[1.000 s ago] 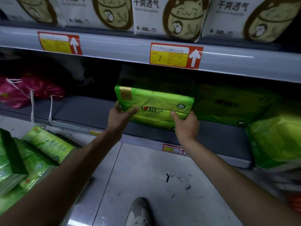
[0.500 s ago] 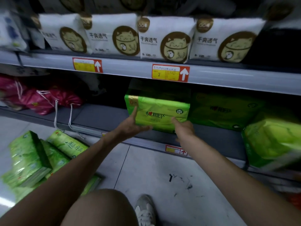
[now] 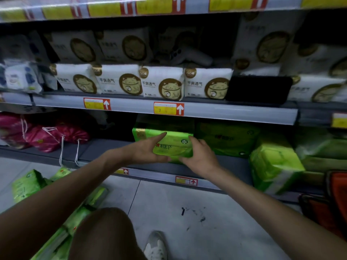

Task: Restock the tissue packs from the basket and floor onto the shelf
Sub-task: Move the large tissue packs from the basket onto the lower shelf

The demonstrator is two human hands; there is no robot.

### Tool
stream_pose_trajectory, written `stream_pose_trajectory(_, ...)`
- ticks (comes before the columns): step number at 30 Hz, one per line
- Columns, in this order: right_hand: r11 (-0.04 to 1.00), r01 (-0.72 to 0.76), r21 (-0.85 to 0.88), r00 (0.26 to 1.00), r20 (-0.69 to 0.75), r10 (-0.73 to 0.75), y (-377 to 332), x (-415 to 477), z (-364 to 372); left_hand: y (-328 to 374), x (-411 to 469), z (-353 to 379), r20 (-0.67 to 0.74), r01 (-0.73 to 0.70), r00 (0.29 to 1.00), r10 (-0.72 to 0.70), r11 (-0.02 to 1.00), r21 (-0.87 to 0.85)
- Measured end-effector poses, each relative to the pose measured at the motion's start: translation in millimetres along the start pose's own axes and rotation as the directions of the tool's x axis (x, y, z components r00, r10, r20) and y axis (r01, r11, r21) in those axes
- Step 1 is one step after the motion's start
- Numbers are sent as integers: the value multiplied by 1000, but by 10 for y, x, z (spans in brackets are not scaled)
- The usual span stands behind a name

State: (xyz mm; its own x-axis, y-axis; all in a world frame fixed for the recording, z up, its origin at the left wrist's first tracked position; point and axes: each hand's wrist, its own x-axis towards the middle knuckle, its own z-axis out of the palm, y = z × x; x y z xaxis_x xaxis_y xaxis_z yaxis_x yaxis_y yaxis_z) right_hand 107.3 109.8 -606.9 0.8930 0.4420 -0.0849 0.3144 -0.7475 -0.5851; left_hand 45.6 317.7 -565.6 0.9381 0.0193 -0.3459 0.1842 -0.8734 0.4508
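Observation:
A bright green tissue pack (image 3: 173,146) sits on the grey bottom shelf (image 3: 105,147), in front of another green pack. My left hand (image 3: 144,151) holds its left part, index finger stretched over the face and thumb under the lower edge. My right hand (image 3: 201,156) grips its right end, thumb at the top corner and fingers below. Several more green packs (image 3: 28,184) lie on the floor at lower left, partly hidden by my left arm and knee.
Darker green packs (image 3: 225,139) fill the shelf to the right, and a tilted pack (image 3: 272,162) leans at its front edge. An orange-red basket (image 3: 334,194) stands at far right. Pink drawstring bags (image 3: 43,136) lie on the shelf's left. White cat-print packs (image 3: 163,83) line the shelf above.
The pack has gone from lifted at the shelf edge to resting on the shelf. The view has pulled back and up, and both hands now lie over the pack's front.

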Motion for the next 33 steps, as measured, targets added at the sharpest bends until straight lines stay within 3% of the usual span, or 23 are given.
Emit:
stream_pose_trajectory(7,987,54,-151,997,-40,-61,279,-479,-780,780,-292,3,-62,-146,984,167,956,256)
stream_pose_trajectory(16,993,-65,-102,996,-61,59,1177,-1319,-1637,1913,-294,382,29,-428,886,463,790,439)
stream_pose_trajectory(22,982,-164,-97,979,-136,150,1759,-1734,-2104,2663,-56,744,75,-557,805,589,705,438)
stream_pose_trajectory(33,946,-321,-47,912,-284,295,2773,-2120,-2726,3999,362,1431,144,-682,705,694,609,405)
